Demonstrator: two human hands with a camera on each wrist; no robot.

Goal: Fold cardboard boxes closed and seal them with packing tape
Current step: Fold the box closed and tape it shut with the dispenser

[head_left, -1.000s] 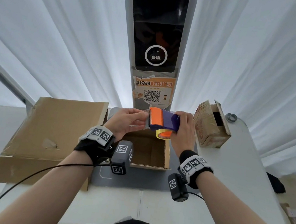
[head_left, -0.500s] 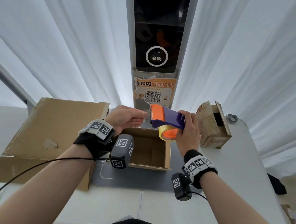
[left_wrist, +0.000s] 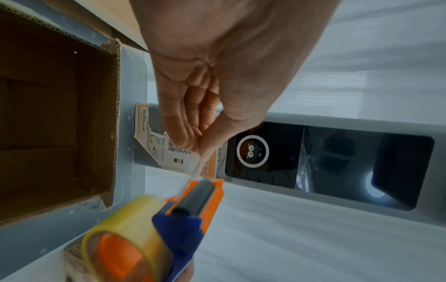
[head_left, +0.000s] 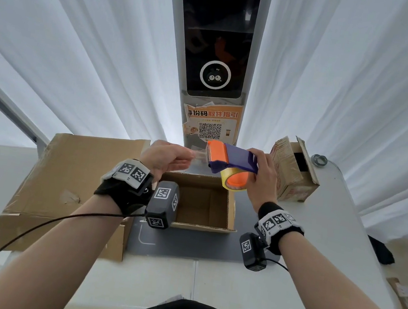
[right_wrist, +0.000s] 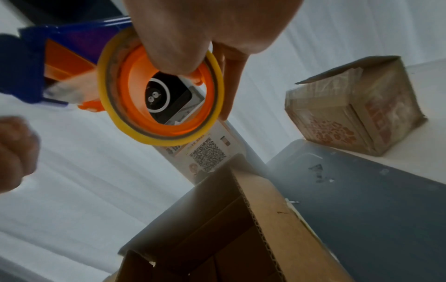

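Head view: since a second ago the right hand [head_left: 262, 181] has lifted the tape dispenser [head_left: 231, 158] higher above the open box [head_left: 206, 202], fingers wrapped round its roll, and the left hand [head_left: 167, 159] has drawn back, thumb and fingers pinching the loose tape end [left_wrist: 196, 166]. A short clear strip now spans the gap, so taping seems to be getting ready while the box's flaps are not yet folded shut. Both hands hang clear of the box rim; the big carton [head_left: 71, 187] crowds the left, the small taped box [head_left: 292, 173] the right.
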